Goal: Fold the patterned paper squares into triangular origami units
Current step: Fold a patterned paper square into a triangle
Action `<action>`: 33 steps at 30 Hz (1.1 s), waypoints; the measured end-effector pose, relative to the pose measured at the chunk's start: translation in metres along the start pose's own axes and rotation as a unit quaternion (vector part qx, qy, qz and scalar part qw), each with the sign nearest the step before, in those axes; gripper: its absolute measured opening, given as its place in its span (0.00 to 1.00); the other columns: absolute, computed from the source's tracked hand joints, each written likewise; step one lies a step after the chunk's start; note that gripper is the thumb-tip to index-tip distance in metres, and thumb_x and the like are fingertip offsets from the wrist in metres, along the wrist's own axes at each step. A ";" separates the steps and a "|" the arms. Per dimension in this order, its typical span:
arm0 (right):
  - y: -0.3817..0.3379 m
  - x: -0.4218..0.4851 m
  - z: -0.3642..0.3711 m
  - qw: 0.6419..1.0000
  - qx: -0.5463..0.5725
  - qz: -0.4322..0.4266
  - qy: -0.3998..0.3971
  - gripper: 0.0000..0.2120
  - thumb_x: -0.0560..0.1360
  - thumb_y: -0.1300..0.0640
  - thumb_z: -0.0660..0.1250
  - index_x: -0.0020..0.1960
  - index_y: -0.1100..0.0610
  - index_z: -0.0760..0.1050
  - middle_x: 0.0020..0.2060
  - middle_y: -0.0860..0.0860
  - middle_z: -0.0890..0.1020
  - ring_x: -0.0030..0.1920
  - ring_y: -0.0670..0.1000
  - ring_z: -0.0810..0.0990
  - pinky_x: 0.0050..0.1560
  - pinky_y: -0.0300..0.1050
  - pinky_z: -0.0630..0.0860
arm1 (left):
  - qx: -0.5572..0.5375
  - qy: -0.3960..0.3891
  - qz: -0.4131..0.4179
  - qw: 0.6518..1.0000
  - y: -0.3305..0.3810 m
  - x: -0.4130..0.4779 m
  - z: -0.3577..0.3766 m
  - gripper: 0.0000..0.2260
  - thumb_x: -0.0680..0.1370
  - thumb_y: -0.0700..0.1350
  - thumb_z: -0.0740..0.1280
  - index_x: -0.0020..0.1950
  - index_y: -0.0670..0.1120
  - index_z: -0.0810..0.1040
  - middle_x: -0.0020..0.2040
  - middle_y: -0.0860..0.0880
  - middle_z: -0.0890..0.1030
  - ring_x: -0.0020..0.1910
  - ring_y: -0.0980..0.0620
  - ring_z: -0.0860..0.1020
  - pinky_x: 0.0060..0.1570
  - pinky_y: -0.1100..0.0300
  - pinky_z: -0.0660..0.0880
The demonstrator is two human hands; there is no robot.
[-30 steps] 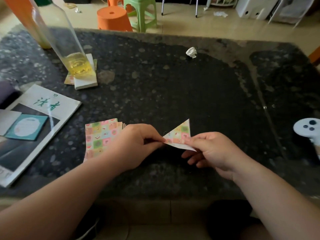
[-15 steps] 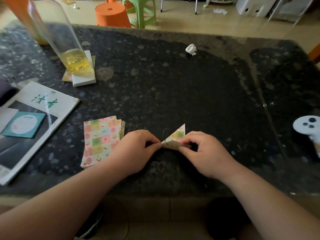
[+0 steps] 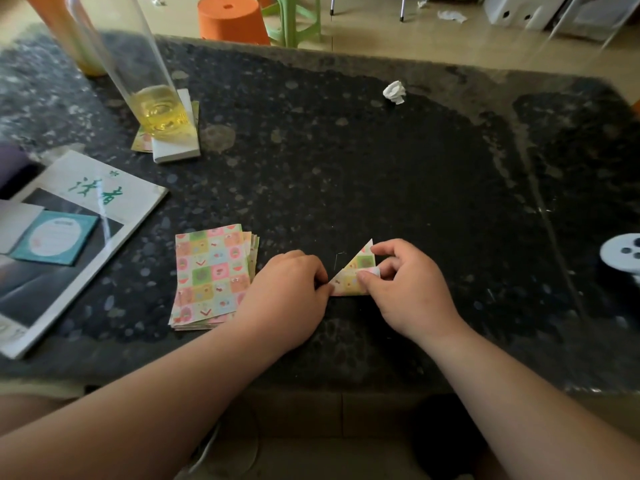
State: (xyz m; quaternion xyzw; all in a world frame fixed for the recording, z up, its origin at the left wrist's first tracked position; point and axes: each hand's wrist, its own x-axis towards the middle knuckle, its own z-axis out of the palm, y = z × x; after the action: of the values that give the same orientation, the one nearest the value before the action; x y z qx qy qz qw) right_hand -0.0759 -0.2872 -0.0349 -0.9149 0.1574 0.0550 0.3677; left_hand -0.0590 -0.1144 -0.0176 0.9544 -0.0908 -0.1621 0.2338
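A folded triangle of patterned paper (image 3: 356, 271) lies on the dark stone table near its front edge. My left hand (image 3: 287, 292) pinches the triangle's left corner with curled fingers. My right hand (image 3: 405, 289) pinches its right side, the thumb pressing a small white flap and the index finger at the top corner. A stack of several patterned paper squares (image 3: 211, 275) lies flat just left of my left hand, partly under my wrist.
A magazine (image 3: 69, 237) with a teal card lies at the left edge. A tall glass bottle of yellow liquid (image 3: 152, 98) stands on a white block behind it. A crumpled paper ball (image 3: 394, 92) sits at the back; a white controller (image 3: 621, 252) at the right edge.
The triangle has come down from being held above the table to lying on it. My right hand has folded its right part inward, making the visible triangle smaller. Both hands moved closer together.
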 end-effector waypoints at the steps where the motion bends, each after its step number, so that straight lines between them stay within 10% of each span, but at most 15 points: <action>1: 0.000 0.001 0.001 1.000 -0.008 -0.002 0.005 0.16 0.77 0.52 0.75 0.62 0.45 0.76 0.37 0.44 0.82 0.42 0.42 0.81 0.45 0.39 0.78 | 0.007 0.009 0.024 1.000 0.000 -0.003 0.001 0.09 0.82 0.52 0.65 0.61 0.54 0.79 0.57 0.57 0.74 0.57 0.57 0.71 0.59 0.61 0.72; 10: 0.000 0.001 0.004 0.999 -0.035 -0.009 0.014 0.11 0.76 0.52 0.75 0.56 0.45 0.76 0.37 0.43 0.80 0.40 0.44 0.80 0.47 0.47 0.83 | 0.213 -0.097 0.162 0.959 0.006 -0.058 0.028 0.40 0.83 0.66 0.50 0.81 0.43 0.35 0.82 0.46 0.34 0.80 0.48 0.33 0.77 0.52 0.33; 33: 0.001 0.002 0.006 0.999 -0.043 -0.011 0.024 0.11 0.77 0.52 0.74 0.58 0.47 0.77 0.39 0.42 0.80 0.42 0.43 0.81 0.47 0.45 0.82 | 0.297 -0.081 0.111 0.945 0.014 -0.057 0.044 0.43 0.78 0.73 0.38 0.80 0.44 0.31 0.80 0.42 0.29 0.77 0.43 0.26 0.73 0.36 0.27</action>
State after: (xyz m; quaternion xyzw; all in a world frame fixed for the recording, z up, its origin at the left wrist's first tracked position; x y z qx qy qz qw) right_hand -0.0743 -0.2839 -0.0400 -0.9326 0.1538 0.0354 0.3246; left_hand -0.1285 -0.1304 -0.0324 0.9479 -0.2592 -0.1779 -0.0521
